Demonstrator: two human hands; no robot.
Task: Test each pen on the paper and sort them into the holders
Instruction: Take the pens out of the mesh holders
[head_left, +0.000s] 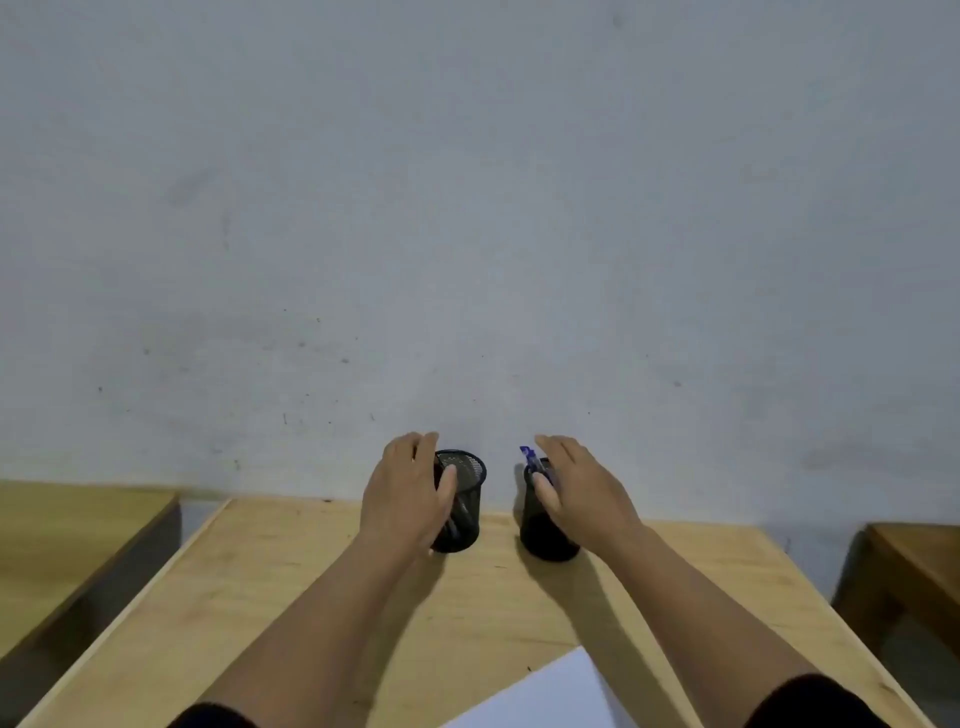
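1. Bench (78, 525): wooden, at far left, separate from the worktop and lower in view.
2. Worktop (291, 587): light wood, set against a grey wall (467, 208). Both holders stand upright near its far edge, close to the wall.
3. Left hand (402, 499): placed against the left side of the left holder (465, 514). The fingers (423, 447) are spread and curve round the far side of the rim; the thumb lies across the near side. The hand wraps the holder loosely; whether it grips firmly cannot be told.
4. Left holder: black mesh cup. Dark pens (460, 512) show faintly through the mesh; their number cannot be told.
5. Right holder (545, 530): black cup, standing beside the left one with a bare gap of worktop between them. A blue pen (532, 460) sticks out of its top, tilted to the left.
6. Right hand (576, 488): laid against the right side of the right holder, fingers extended and slightly apart, thumb across the near side of the cup just below the pen. The hand is not closed on the pen.
7. Paper (550, 696): white sheet at the near edge of the worktop, between the forearms, well apart from the holders.
8. Second bench (914, 566): at far right.
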